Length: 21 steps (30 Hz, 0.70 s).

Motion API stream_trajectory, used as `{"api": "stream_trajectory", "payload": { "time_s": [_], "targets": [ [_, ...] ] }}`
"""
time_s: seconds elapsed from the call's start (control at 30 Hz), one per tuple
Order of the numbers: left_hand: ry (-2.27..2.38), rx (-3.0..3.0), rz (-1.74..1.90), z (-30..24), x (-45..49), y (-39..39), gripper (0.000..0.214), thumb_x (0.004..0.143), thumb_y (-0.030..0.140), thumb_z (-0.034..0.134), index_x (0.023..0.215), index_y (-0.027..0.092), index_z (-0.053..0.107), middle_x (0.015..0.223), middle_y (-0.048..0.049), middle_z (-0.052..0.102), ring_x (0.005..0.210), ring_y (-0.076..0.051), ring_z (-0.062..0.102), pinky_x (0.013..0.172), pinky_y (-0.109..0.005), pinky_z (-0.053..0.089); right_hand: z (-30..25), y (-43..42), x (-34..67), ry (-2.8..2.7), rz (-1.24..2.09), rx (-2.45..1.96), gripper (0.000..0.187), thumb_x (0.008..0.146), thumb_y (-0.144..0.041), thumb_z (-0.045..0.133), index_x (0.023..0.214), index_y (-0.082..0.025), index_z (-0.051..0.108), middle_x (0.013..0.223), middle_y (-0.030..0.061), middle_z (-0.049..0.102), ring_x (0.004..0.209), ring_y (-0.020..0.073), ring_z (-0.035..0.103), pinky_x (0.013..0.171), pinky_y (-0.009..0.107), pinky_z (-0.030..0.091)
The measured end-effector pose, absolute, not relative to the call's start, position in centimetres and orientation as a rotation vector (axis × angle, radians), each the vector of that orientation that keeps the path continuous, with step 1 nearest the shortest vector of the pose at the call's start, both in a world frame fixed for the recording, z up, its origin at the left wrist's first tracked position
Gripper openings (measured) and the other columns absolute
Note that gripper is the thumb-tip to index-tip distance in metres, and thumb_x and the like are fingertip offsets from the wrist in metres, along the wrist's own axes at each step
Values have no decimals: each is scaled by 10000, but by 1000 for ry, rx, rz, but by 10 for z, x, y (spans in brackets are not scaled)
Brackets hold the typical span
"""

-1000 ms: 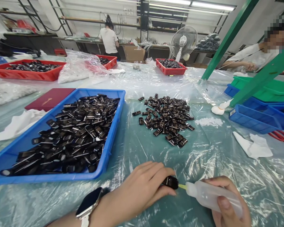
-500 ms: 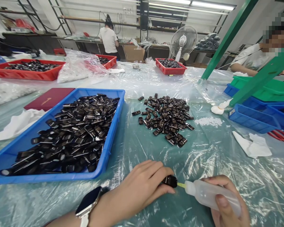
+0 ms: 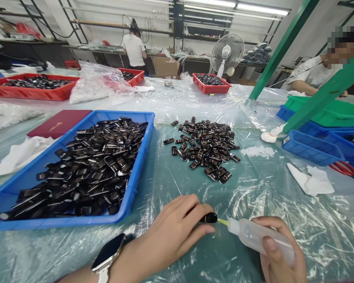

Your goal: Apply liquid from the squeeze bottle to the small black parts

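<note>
My left hand [image 3: 174, 232] pinches a small glossy black part [image 3: 209, 217] just above the plastic-covered table. My right hand [image 3: 279, 255] is wrapped round a translucent squeeze bottle [image 3: 258, 237] lying almost level. Its yellow nozzle tip [image 3: 222, 222] points left and sits a little right of the black part. A smartwatch [image 3: 107, 253] is on my left wrist. Further back lies a loose pile of the same black parts [image 3: 208, 145]. A blue tray [image 3: 129, 194] full of longer black pieces stands to the left.
White tissues [image 3: 311, 181] and small white bits [image 3: 258, 151] lie right. Blue bins [image 3: 311, 147], green trays [image 3: 336, 114] and green beams [image 3: 321, 98] crowd the right edge, where a person sits. Red trays [image 3: 32, 92], a fan [image 3: 225, 53] and a standing person are further back.
Both hands have risen slightly in view. The black part has tilted flatter in my left fingers, and a small gap shows between it and the nozzle.
</note>
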<state>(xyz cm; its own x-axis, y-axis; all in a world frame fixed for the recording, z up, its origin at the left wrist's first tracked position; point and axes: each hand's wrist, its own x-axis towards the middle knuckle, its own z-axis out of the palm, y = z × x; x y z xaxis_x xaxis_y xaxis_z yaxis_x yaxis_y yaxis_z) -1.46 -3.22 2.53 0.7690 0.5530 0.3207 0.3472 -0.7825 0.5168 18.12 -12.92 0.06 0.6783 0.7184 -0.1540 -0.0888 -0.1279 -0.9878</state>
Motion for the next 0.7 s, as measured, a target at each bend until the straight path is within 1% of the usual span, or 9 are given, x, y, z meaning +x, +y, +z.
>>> {"api": "stream_trajectory", "payload": {
  "time_s": [0.17, 0.27, 0.33, 0.43, 0.57, 0.7],
  "targets": [
    [693, 2540, 720, 24, -15, -32, 283, 1080, 259, 335, 1247, 188, 552, 993, -87, 598, 813, -214, 587, 649, -337, 510, -6, -130, 186, -652, 695, -1576, 470, 684, -682, 726, 853, -257, 620, 843, 37, 559, 697, 205, 538, 576, 271, 424],
    [662, 2526, 786, 23, -15, -31, 277, 1070, 212, 380, 1272, 199, 569, 1081, -97, 631, 908, -222, 613, 707, -340, 520, -9, -130, 189, -699, 657, -1558, 439, 722, -654, 711, 866, -250, 620, 824, 43, 577, 670, 206, 550, 550, 273, 426],
    [623, 2500, 831, 23, -15, -31, 261, 1059, 199, 430, 1275, 205, 577, 1128, -88, 658, 969, -223, 620, 762, -344, 521, -10, -130, 189, -714, 640, -1543, 438, 720, -645, 718, 869, -244, 625, 818, 49, 585, 655, 205, 553, 537, 273, 423],
    [585, 2414, 885, 23, -14, -29, 254, 1038, 202, 495, 1276, 205, 581, 1133, -70, 690, 1000, -215, 618, 809, -340, 518, -9, -130, 189, -712, 642, -1538, 432, 710, -635, 732, 866, -245, 629, 818, 45, 583, 644, 198, 546, 535, 270, 416],
    [622, 2271, 857, 24, -14, -29, 273, 1001, 226, 576, 1272, 220, 599, 1112, -59, 688, 998, -208, 607, 799, -326, 517, -4, -130, 187, -674, 674, -1530, 482, 657, -681, 750, 840, -253, 628, 818, 34, 566, 665, 194, 530, 557, 266, 407],
    [640, 2228, 775, 27, -16, -30, 248, 986, 196, 599, 1229, 238, 625, 1108, -47, 667, 1001, -199, 599, 805, -315, 506, 2, -129, 184, -605, 723, -1556, 526, 605, -719, 763, 805, -251, 628, 813, 28, 548, 666, 180, 518, 559, 253, 402]
  ]
}}
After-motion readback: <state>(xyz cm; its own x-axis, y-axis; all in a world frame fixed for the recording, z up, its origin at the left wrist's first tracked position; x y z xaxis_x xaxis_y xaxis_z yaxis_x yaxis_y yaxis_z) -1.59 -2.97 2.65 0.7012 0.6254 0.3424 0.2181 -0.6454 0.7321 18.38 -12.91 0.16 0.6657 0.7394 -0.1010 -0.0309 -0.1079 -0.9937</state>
